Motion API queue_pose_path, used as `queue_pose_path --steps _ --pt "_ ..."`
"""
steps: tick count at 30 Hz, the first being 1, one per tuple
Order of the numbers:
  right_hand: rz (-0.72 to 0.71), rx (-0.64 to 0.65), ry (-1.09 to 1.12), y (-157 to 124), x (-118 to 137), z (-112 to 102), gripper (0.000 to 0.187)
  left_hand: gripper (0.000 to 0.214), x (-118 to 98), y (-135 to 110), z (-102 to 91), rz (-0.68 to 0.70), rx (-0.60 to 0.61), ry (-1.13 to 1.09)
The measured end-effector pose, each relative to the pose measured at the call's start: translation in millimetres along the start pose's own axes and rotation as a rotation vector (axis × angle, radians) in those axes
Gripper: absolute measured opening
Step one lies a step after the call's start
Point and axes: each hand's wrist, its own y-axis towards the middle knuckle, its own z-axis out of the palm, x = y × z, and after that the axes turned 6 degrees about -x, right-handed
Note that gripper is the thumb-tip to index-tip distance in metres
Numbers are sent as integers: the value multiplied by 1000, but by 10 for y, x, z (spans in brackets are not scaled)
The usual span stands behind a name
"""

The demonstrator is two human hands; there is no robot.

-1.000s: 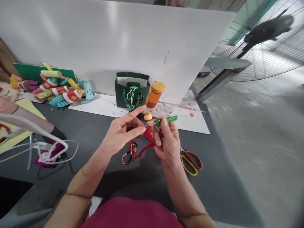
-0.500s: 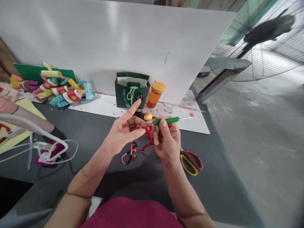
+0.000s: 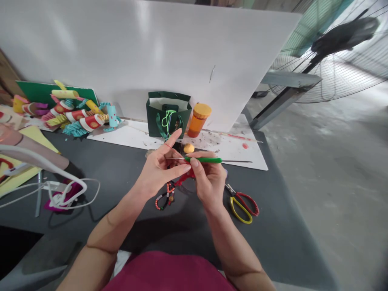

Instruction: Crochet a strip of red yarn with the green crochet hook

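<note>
Near scissors (image 3: pixel 234 195) and beads (image 3: pixel 157 202), the right hand (image 3: pixel 209 182) pinches a green hook (image 3: pixel 209 160), the left hand's (image 3: pixel 155 170) grip unclear.

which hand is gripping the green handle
The right hand: its thumb and fingers grip the green handle, while the left hand, at the metal shaft, has its index finger raised.

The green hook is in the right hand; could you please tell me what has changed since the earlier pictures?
The right hand moved left toward the left hand, bringing the hook left and nearly level. Less red yarn shows below the hands. Nothing was visibly taken up or let go. The scissors, bag and jar stayed put.
</note>
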Motion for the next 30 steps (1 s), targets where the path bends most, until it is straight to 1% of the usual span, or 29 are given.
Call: queue_pose_path --steps 2,4,6,10,12,13,16,20,24,26,30 --pt "3 1 -9 -3 -7 2 6 83 9 7 -3 -7 10 -17" --pt "17 -25 3 -11 -32 -5 6 79 16 18 -11 -26 22 -34" --pt "19 -70 24 -14 -60 -22 6 76 17 28 -26 -50 56 -56" --pt "50 -188 49 58 -73 -84 5 73 -12 30 -65 -96 189 -72" --pt "99 -239 70 124 -58 -120 6 69 -28 28 -72 -111 211 -56" --pt "121 -242 84 152 -50 -134 7 68 -30 29 -68 -112 198 -50" --pt "135 -187 113 179 -38 -149 8 75 6 42 -35 -104 141 -76" --pt "106 -84 105 108 -60 -119 6 85 83 60 11 -104 108 -135" --pt "112 -8 79 59 -79 -93 5 92 93 45 22 -100 63 -150" --pt "106 -2 46 56 -82 -96 6 96 74 36 16 -125 62 -151" --pt "78 -35 9 55 -90 -105 7 103 30 32 -7 -195 116 -144"
